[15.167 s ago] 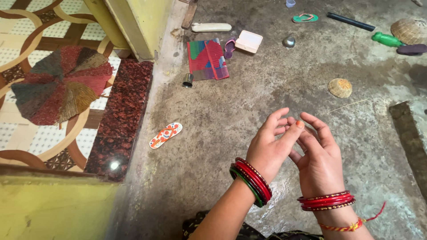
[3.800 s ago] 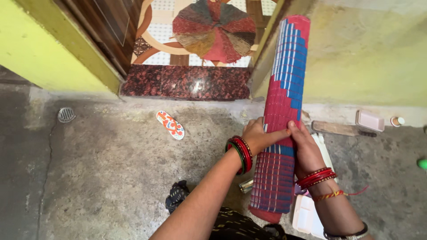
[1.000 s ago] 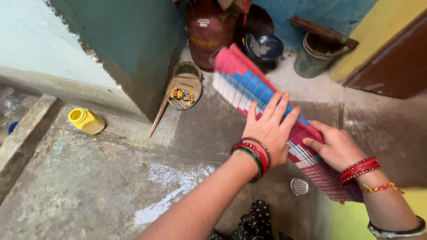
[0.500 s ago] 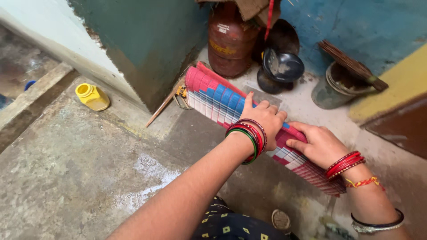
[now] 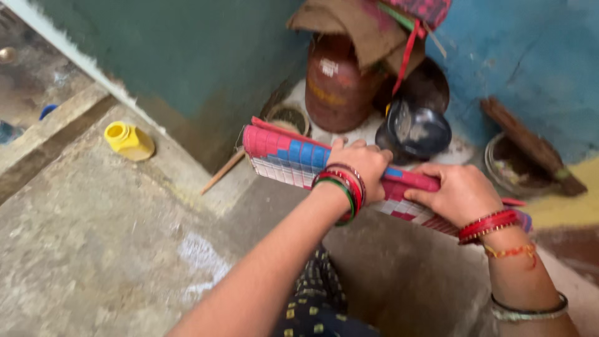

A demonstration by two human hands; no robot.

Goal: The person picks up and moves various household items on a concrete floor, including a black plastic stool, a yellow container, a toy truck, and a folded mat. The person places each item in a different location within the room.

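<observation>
Left hand (image 5: 362, 165) curled over, right hand (image 5: 458, 190) clamped around rolled red, blue and white woven mat (image 5: 281, 153), held level near rust-red metal gas cylinder (image 5: 334, 84).

Red-green bangles (image 5: 342, 190) one wrist; red bangles (image 5: 488, 224), thread, metal bracelet other.

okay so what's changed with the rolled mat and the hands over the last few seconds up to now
The rolled mat, stood upright by the doorway a few seconds ago, has been tipped over and carried to the corner; it now lies nearly level, its far end toward the red gas cylinder. The left hand went from flat on top to wrapped over it. The right hand keeps its grip. The yellow container has not moved.
</observation>
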